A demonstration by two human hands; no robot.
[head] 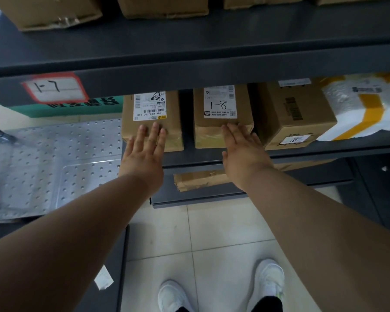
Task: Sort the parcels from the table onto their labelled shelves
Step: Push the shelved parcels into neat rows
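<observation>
L hand [142, 154] flat, fingers straight, on left box [152, 122]; R hand [242, 149] likewise on box marked 1-8 [222, 115]. Both on lower shelf [324, 152].

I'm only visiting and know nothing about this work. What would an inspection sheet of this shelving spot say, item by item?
Surface: dark metal shelf carrying a row of parcels.
Job's things: left box and 1-8 box stand side by side with a gap between them; further right are a third box and a white parcel with yellow tape.
Clutter: paper slip on a dark ledge, low left.
Grippers: left hand rests on the left box, fingers straight; right hand, fingers straight, touches the 1-8 box.
Cables: nothing seen.
Surroundings: 1-7 tag on the upper shelf's edge, lower box beneath, perforated metal platform to the left, tiled floor.
</observation>
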